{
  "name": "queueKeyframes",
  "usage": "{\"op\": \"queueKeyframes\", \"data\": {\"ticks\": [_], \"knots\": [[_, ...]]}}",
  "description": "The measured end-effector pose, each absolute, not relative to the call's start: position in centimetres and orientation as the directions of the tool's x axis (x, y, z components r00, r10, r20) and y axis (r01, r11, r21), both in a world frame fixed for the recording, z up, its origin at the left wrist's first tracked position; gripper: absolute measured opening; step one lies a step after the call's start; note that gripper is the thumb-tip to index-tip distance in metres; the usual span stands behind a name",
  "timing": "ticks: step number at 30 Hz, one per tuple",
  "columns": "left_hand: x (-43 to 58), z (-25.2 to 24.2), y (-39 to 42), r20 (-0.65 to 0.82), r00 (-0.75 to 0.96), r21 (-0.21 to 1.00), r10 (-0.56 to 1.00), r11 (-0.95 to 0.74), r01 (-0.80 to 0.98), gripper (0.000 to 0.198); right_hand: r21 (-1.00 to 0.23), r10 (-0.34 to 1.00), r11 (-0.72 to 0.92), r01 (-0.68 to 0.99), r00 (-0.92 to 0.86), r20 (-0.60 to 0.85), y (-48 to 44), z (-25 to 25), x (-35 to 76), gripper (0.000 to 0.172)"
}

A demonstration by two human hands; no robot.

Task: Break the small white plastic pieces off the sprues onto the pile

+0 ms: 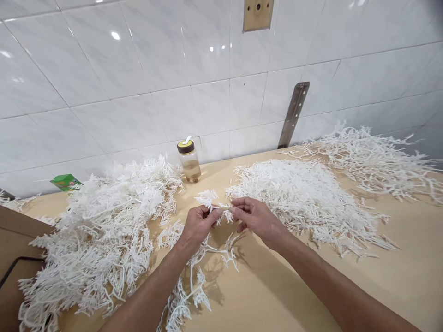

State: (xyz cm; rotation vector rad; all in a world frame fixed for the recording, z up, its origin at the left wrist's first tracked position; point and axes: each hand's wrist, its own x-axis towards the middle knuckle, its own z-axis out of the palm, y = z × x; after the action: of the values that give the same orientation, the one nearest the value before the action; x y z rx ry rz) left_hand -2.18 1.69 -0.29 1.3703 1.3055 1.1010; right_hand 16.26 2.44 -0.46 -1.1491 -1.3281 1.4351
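Observation:
Between my two hands, above the middle of the table, is a white plastic branch with fine, feathery tips. My left hand is closed on it, thumb and fingers pinched together. From beneath that hand a longer forked stem hangs down toward the table. My right hand pinches the branch's right end between thumb and forefinger. A large tangled heap of white branches lies to the left. Right of my hands is a flatter pile of small white sprigs.
A jar with a dark and yellow lid, partly filled with brownish liquid, stands behind my hands. More white stems lie at the far right. A green packet and a cardboard box are at left. A metal bracket leans against the tiled wall.

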Motion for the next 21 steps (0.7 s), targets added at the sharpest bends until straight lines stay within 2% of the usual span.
{"op": "queueKeyframes", "data": {"ticks": [3,6,11,16,21], "knots": [[-2.1,-0.4,1.7,0.040,0.014,0.982,0.999,-0.042,0.183,0.044,-0.979,0.915,-0.203,0.029,-0.350,-0.200,2.5,-0.5,16.6,0.042],[-1.9,-0.6,1.6,0.048,0.011,0.982,0.999,-0.049,0.181,0.042,-0.977,0.913,-0.215,-0.014,-0.357,-0.196,2.5,-0.5,16.6,0.044],[-1.5,-0.8,1.4,0.079,0.018,0.970,0.997,-0.081,0.231,0.039,-0.988,0.951,-0.155,-0.018,-0.272,-0.144,2.5,-0.9,16.3,0.035],[-1.3,-0.2,0.8,0.141,0.078,0.928,0.987,-0.159,0.338,0.036,-0.997,0.977,-0.042,0.065,-0.205,-0.055,2.3,-1.4,15.8,0.030],[-1.3,0.0,0.5,0.140,-0.009,0.911,0.990,-0.125,0.393,0.045,-0.993,0.978,0.038,0.108,-0.210,0.015,1.8,-1.0,15.4,0.031]]}}
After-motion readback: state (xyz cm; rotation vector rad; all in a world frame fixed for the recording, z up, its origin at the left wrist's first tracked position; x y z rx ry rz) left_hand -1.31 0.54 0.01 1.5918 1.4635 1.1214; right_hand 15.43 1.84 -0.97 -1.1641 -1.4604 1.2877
